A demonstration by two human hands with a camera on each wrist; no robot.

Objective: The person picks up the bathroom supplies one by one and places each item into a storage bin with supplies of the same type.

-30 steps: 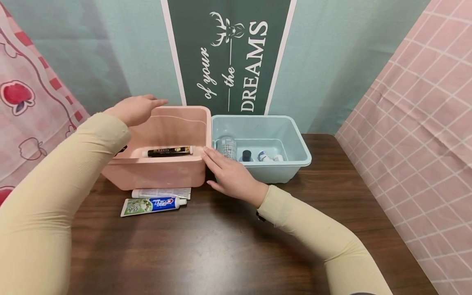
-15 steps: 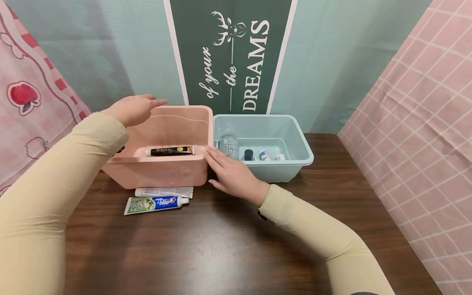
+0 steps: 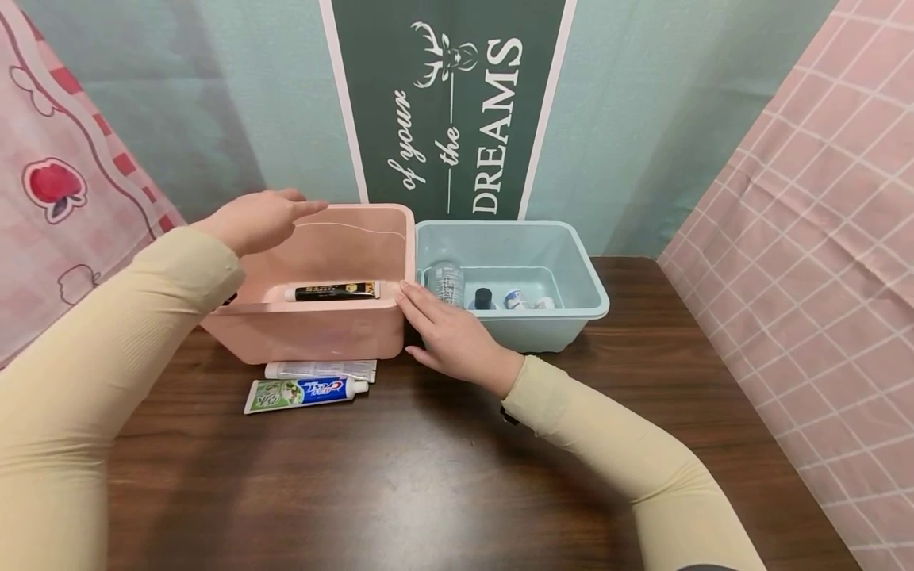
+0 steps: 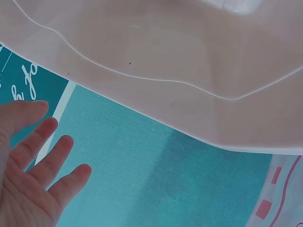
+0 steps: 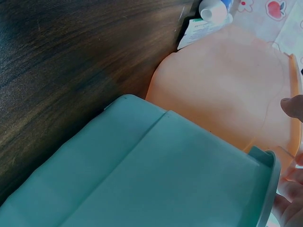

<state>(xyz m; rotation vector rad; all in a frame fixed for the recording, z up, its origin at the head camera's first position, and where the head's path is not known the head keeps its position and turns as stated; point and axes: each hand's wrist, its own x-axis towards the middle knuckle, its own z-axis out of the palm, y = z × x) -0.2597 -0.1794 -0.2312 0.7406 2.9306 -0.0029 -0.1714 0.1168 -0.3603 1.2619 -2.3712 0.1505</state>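
Note:
My left hand (image 3: 260, 220) is held over the back left of the pink bin (image 3: 307, 337), its fingers extended and holding nothing. In the left wrist view, the spread fingers (image 4: 52, 161) stand apart from the bin's rim. My right hand (image 3: 457, 341) rests straight fingers on the bin's front right corner, beside the blue bin (image 3: 531, 333). A black toothpaste tube (image 3: 336, 292) lies inside the pink bin. In front of it, a green and blue toothpaste tube (image 3: 303, 394) and a whitish tube (image 3: 321, 370) lie on the table.
Inside the blue bin are a clear bottle (image 3: 446, 283), a dark-capped bottle (image 3: 483, 299) and small white items (image 3: 516, 300). Both bins stand side by side on a dark wooden table (image 3: 400, 476). Behind hangs a teal curtain (image 3: 628, 119); pink cloth (image 3: 807, 238) borders the right.
The head view shifts slightly, so the bins appear a little farther right. My left hand dips slightly toward the pink bin. The right hand stays on the same corner.

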